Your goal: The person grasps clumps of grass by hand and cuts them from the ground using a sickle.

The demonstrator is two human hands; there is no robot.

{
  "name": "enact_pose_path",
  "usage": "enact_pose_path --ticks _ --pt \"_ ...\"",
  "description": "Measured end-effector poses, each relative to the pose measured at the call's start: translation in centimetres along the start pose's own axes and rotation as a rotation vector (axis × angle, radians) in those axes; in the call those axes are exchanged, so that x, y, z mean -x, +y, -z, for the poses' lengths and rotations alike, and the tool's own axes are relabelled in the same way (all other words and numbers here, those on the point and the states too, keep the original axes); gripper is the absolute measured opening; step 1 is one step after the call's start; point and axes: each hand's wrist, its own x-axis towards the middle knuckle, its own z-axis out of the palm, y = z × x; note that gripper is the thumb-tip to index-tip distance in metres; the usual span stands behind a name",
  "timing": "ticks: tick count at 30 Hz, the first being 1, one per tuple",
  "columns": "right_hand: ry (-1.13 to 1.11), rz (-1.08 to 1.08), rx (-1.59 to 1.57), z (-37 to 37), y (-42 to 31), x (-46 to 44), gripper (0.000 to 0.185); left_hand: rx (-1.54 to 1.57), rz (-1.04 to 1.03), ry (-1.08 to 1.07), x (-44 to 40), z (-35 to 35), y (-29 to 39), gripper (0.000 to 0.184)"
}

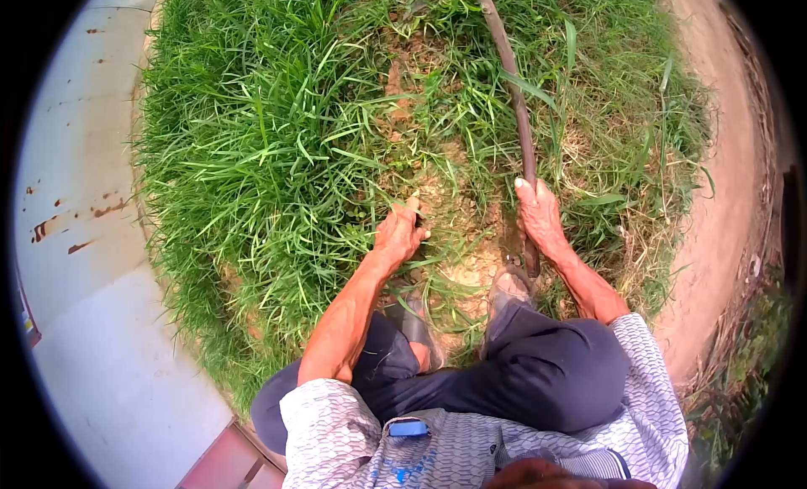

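Note:
My right hand (540,213) is wrapped round a long brown wooden handle (514,94), near its lower end. The handle runs up and slightly left to the top of the view, where its far end is hidden in grass. My left hand (400,230) is low over the ground, at the right edge of the tall green grass (277,144). Its thumb and forefinger point forward with a gap between them; the other fingers are curled and partly hidden. Bare yellowish soil (458,195) lies between my hands.
My knees (563,371) are bent, with my feet on the soil just below my hands. A pale rust-marked surface (92,262) borders the grass at the left. A dirt path (723,178) curves along the right, with dry stalks beyond it.

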Motion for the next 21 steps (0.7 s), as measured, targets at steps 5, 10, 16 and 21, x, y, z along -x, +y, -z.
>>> enact_pose_path --ticks 5,10,16,21 --pt "0.014 -0.082 0.188 2.9 12.0 9.5 0.046 0.062 -0.046 0.083 0.5 -1.2 -1.4 0.036" --pt "-0.078 -0.376 -0.296 2.5 3.6 7.6 0.034 0.252 -0.036 0.056 -0.4 -1.9 -2.9 0.027" --pt "0.002 -0.047 -0.228 -2.0 -2.8 -4.1 0.037 0.029 -0.139 0.094 -0.3 -2.1 -2.7 0.036" --pt "0.036 0.067 0.420 -2.8 2.9 0.3 0.057 0.870 0.197 0.050 -0.7 -3.2 -3.5 0.038"
